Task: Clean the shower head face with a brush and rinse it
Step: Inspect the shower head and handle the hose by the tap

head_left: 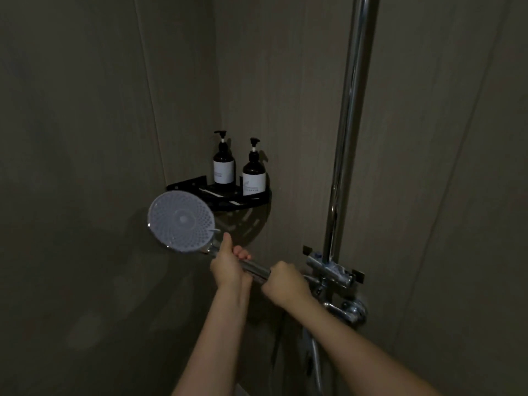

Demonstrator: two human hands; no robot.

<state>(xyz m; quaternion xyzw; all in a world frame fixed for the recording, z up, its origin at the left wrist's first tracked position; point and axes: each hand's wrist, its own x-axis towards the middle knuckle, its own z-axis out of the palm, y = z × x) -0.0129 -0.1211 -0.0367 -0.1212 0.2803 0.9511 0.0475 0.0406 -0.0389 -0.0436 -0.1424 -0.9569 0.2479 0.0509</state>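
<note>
Seemingly little is done yet: from the head view no brush is in sight and no water runs, so scrubbing and rinsing both look left to do. Both hands grip the chrome handle, the left hand nearer the shower head, the right hand at the far end; its pale, round, nozzle-dotted face sits left of centre, below the corner shelf.

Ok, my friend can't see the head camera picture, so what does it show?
Two hands hold a shower head by its handle, the left hand nearer the round face, the right hand at the handle's end. Behind, two pump bottles stand on a black corner shelf, beside a shiny pipe.
</note>
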